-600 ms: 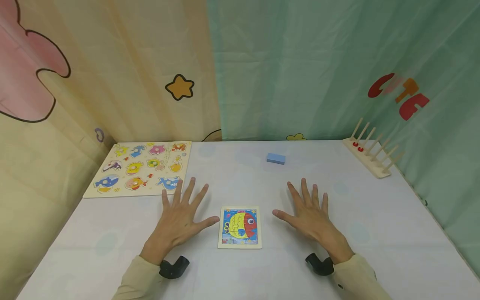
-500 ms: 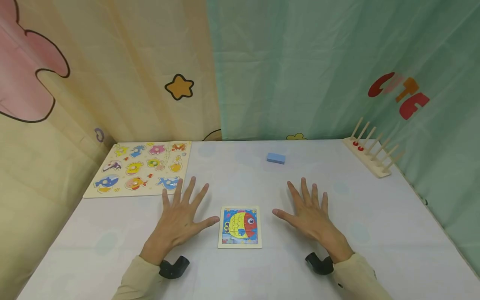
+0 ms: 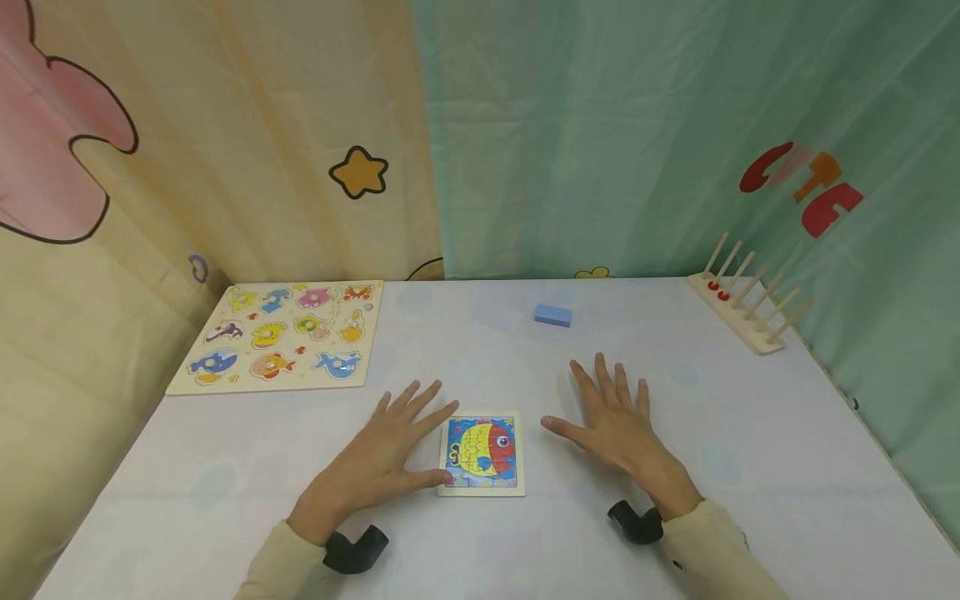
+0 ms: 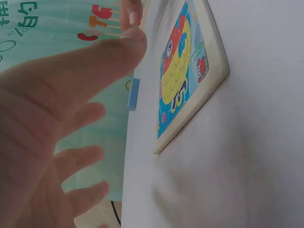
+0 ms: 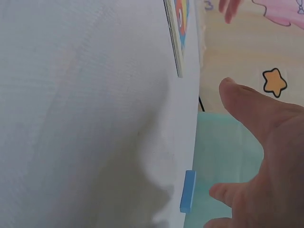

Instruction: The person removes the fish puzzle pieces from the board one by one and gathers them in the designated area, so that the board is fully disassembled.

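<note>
My left hand point(image 3: 386, 454) and right hand point(image 3: 618, 433) hover, fingers spread, gripping nothing, probably to flank the fish puzzle point(image 3: 482, 452). It lies flat between them, left edge nearest my left thumb, right edge apart from my right hand. A blue block point(image 3: 552, 316) sits near the table's point(image 3: 510, 362) far edge, the peg stand point(image 3: 738, 317) at its right corner, the animal board point(image 3: 262, 390) left.

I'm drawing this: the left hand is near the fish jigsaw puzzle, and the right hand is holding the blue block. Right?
Almost: the right hand holds nothing. The head view shows the blue block lying on the table, apart from that hand. The left hand is near the fish jigsaw puzzle.
</note>
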The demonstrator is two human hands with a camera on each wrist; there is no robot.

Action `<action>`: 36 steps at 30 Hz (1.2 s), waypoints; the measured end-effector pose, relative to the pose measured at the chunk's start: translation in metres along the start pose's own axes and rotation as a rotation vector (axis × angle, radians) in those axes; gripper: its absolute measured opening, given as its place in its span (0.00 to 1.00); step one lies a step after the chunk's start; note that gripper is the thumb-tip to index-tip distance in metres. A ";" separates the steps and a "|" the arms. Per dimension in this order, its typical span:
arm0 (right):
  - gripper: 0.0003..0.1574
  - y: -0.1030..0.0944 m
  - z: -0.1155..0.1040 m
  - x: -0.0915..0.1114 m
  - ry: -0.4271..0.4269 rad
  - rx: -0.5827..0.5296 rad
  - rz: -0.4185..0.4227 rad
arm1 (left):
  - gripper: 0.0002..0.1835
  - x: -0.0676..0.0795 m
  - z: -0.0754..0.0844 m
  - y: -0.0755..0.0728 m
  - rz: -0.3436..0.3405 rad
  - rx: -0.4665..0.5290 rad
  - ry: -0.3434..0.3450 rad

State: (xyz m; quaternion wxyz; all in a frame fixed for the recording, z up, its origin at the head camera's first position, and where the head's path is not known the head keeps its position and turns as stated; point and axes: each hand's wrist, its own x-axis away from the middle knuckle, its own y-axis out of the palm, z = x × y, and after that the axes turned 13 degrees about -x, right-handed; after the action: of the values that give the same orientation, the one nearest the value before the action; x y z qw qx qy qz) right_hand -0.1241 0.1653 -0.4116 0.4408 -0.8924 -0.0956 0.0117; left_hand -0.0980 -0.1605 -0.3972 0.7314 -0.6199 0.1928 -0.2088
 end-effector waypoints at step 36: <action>0.22 0.052 -0.091 -0.039 -0.314 -0.179 -0.315 | 0.32 0.000 0.002 0.016 -0.088 -0.009 0.072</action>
State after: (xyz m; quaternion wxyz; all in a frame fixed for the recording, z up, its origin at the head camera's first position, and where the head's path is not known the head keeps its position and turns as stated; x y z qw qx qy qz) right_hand -0.1450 0.0563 -0.3993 0.3362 -0.8892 -0.3017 0.0728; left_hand -0.0960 -0.1560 -0.4127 0.7115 -0.6229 0.1926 -0.2621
